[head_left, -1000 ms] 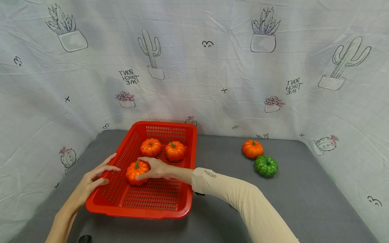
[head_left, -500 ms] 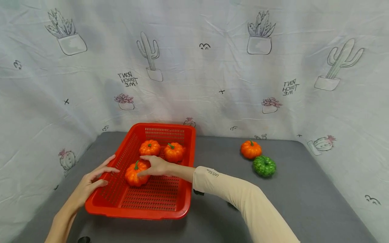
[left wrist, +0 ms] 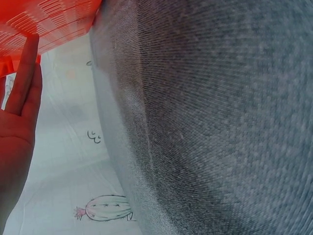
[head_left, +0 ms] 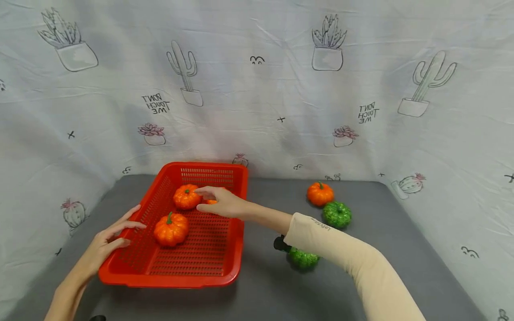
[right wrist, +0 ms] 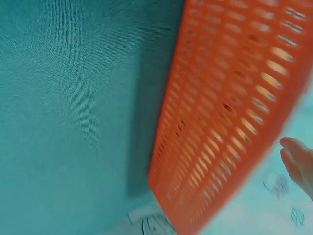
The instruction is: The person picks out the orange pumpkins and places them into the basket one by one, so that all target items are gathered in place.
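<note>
A red slotted plastic basket (head_left: pixel 168 280) stands on the grey table and holds several small orange pumpkins. One pumpkin (head_left: pixel 171 229) sits towards the front left of its floor, another pumpkin (head_left: pixel 187 197) farther back. My right hand (head_left: pixel 225 203) hovers over the basket's back right part, fingers apart and holding nothing; it mostly covers a third pumpkin (head_left: pixel 212 202). At the basket's left side, my left hand (head_left: pixel 105 244) touches the rim with extended fingers. In the left wrist view, straight fingers (left wrist: pixel 27 73) lie against the outer wall.
Right of the basket, an orange pumpkin (head_left: pixel 320 194) and a green pumpkin (head_left: pixel 337 215) sit together on the table. A second green pumpkin (head_left: pixel 304 258) lies partly under my right sleeve (head_left: pixel 341 249). A white printed curtain (head_left: pixel 257 98) hangs behind the table.
My right hand has let go of the front left pumpkin and moved back and to the right. A green pumpkin has come into sight under the sleeve. My left hand stays at the rim.
</note>
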Motion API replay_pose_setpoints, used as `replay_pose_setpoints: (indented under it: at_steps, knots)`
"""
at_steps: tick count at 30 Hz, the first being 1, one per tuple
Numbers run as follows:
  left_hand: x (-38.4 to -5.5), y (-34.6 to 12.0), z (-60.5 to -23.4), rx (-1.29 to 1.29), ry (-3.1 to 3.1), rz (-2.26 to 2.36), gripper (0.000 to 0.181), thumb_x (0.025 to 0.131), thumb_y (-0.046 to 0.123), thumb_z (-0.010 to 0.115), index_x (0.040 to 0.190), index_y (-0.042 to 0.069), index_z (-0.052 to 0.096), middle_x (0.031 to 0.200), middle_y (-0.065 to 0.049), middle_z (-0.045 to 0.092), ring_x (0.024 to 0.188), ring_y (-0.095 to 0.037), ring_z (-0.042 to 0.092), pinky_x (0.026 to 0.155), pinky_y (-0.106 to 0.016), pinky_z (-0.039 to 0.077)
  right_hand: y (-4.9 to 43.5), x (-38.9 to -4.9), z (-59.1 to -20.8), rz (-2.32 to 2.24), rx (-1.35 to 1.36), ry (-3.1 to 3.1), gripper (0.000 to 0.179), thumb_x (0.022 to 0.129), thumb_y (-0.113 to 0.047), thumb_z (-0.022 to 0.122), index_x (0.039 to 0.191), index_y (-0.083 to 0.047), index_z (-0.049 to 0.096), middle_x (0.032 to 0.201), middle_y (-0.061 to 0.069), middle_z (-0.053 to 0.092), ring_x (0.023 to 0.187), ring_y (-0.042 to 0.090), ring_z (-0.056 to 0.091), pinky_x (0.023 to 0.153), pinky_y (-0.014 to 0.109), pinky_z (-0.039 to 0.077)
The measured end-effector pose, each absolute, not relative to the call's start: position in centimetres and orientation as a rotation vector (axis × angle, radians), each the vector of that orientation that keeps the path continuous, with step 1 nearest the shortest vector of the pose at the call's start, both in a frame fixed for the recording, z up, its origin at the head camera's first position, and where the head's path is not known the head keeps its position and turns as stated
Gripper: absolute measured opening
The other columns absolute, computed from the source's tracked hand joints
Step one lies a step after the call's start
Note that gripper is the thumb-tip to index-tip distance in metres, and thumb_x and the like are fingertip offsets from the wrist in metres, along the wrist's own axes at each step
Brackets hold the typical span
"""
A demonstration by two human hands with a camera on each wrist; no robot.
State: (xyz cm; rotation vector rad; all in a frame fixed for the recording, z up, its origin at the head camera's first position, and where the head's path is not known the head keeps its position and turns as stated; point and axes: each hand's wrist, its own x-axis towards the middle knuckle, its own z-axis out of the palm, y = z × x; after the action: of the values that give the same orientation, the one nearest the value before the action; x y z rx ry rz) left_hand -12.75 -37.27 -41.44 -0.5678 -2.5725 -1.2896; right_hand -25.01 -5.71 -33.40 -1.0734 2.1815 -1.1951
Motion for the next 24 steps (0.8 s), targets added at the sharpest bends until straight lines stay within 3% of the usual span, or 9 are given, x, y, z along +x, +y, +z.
replay_pose_setpoints:
  at_steps: [5,11,24]
  knots:
    - [-12.8,-37.2,-41.5,-0.581,-2.568,-1.297,0.031,0.098,-0.004,0.038,0.122,-0.003,0.058,0.157,-0.012,0.022,0.133,0.002,0.03,0.077,-0.023,0.048,-1.7,-24.7,-31.6,-1.28,-1.14,2.144,0.049,0.097,-0.017,0.056,0.143,-0.009,0.043,0.148,0.008,0.041,0.136,0.021,0.036,0.106,0.038,0.033]
    - [-12.9,-37.4,-41.2,-0.582,-2.569,-1.282,0.03,0.098,-0.005,0.038,0.12,-0.003,0.058,0.157,-0.01,0.022,0.132,0.002,0.03,0.076,-0.022,0.048,3.3,-24.3,-31.1,-1.366,-1.111,2.188,0.047,0.096,-0.021,0.058,0.141,-0.016,0.047,0.143,-0.002,0.047,0.132,0.015,0.041,0.102,0.04,0.038]
    - [-12.9,-37.2,-41.3,-0.571,-2.567,-1.262,0.03,0.097,-0.006,0.039,0.118,-0.001,0.059,0.156,-0.008,0.025,0.131,0.001,0.031,0.075,-0.019,0.046,12.6,-24.5,-33.9,-1.334,-1.093,2.088,0.046,0.096,-0.021,0.06,0.14,-0.015,0.049,0.142,-0.001,0.049,0.131,0.015,0.043,0.102,0.034,0.039]
